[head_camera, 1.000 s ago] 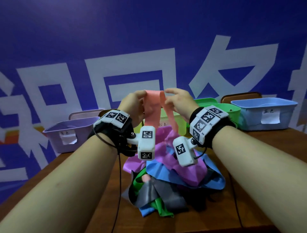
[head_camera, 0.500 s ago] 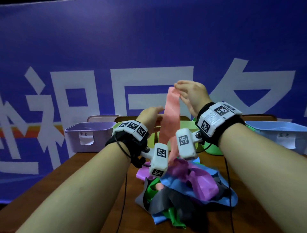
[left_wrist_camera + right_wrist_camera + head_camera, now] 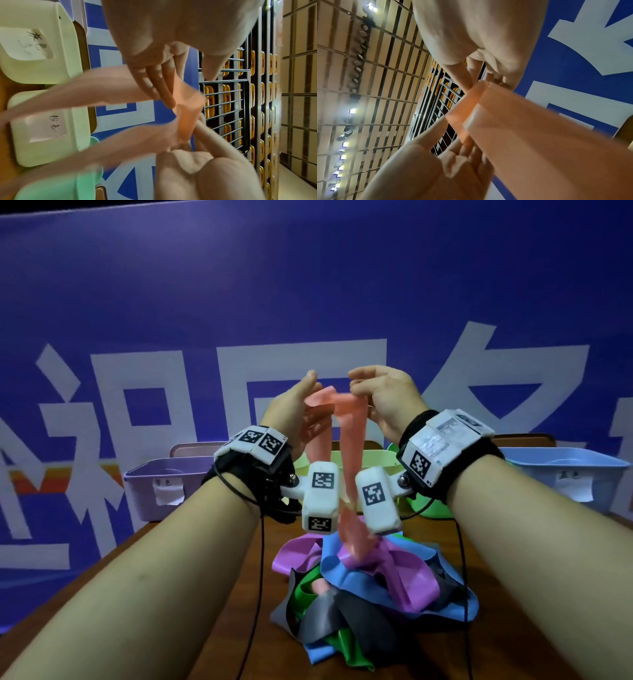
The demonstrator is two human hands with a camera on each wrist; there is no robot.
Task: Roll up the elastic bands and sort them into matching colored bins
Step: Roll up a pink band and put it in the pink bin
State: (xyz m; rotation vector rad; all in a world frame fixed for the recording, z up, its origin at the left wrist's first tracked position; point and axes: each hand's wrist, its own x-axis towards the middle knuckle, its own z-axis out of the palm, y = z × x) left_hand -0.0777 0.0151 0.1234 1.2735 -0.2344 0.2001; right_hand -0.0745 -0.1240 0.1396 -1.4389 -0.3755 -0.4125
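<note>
A salmon-pink elastic band hangs from both raised hands down to a tangled pile of bands on the table. My right hand pinches the band's top end between thumb and fingers, which shows clearly in the right wrist view. Close beside it, my left hand is open, thumb up, its straight fingers lying against the band. The band's top end is folded over between the two hands. The pile holds purple, blue, green, grey and pink bands.
Bins stand along the table's far edge: purple at the left, a pale yellow one behind the hands, green and blue at the right. A blue banner wall rises behind them. Black cables trail from both wrists.
My right hand has come down from its high hold. My left hand has risen to meet it at the band's top, where the end now folds over.
</note>
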